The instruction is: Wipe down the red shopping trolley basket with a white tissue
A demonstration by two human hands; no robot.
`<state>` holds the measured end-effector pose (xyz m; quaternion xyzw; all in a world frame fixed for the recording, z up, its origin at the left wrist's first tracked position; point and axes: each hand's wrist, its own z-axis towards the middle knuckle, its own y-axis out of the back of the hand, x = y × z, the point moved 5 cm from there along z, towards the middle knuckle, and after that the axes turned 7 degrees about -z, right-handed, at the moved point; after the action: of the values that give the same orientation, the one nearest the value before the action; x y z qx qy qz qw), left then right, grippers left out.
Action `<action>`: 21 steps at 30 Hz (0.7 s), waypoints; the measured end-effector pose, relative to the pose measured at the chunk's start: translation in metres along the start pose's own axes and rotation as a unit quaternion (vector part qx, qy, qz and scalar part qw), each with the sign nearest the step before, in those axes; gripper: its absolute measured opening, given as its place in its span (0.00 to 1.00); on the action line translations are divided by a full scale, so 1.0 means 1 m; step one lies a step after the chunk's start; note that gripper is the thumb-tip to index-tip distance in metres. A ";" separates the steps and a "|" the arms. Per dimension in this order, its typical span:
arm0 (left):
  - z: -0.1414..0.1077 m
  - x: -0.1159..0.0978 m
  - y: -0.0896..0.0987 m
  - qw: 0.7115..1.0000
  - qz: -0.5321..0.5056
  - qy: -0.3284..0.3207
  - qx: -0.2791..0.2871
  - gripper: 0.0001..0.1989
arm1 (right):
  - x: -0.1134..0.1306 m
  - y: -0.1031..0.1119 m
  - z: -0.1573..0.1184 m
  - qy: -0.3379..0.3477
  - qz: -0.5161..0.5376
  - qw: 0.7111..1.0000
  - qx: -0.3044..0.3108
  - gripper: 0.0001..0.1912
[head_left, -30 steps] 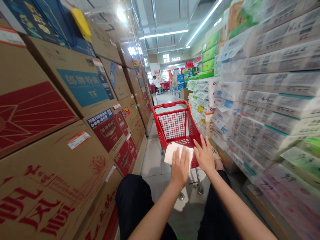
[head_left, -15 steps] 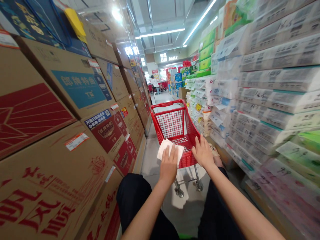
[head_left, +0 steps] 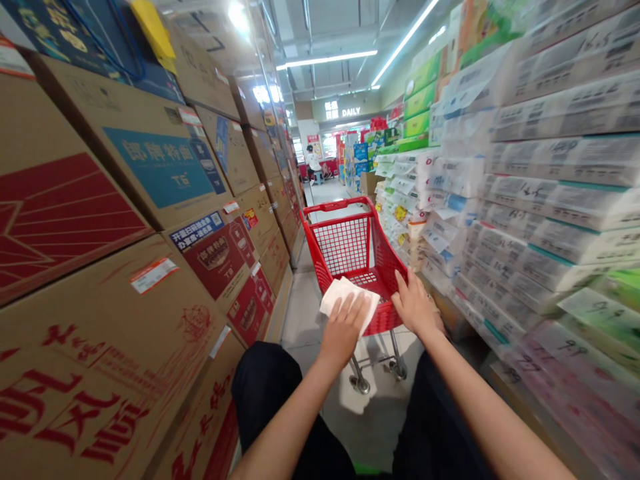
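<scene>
A red shopping cart (head_left: 345, 247) with grid walls stands in front of me. My left hand (head_left: 345, 327) presses a folded white cloth (head_left: 345, 293) against the cart's near rim, its fingers laid over the cloth. At the cart's near right corner, my right hand (head_left: 417, 305) rests on the rim with its thumb and fingers around the edge. Part of the rim is hidden beneath the cloth and both hands.
Stacked cardboard boxes (head_left: 150, 160) line the left side. On the right rise piles of plastic-wrapped paper packs (head_left: 565, 160). Cart wheels (head_left: 360, 384) stand on the floor between my knees. Far down the aisle a person (head_left: 313, 162) sits on a stool.
My left hand and the cloth have moved right along the near rim. My right hand has shifted slightly right. The view has turned a little.
</scene>
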<state>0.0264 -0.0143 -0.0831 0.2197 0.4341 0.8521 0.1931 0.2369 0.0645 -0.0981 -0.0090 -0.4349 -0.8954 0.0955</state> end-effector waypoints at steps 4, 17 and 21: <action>0.003 0.001 -0.002 0.996 -0.013 0.089 -0.018 0.32 | 0.004 -0.004 0.003 0.005 0.019 1.000 -0.013 0.33; -0.002 -0.004 -0.006 0.993 -0.008 -0.116 -0.014 0.28 | -0.022 -0.007 0.009 0.021 0.040 0.999 0.002 0.32; -0.005 0.019 -0.004 0.995 -0.094 0.010 -0.020 0.31 | -0.022 -0.007 0.011 0.011 0.032 0.999 -0.002 0.33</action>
<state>0.0089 -0.0052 -0.0853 0.1653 0.4380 0.8406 0.2724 0.2568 0.0807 -0.0991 -0.0132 -0.4319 -0.8926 0.1286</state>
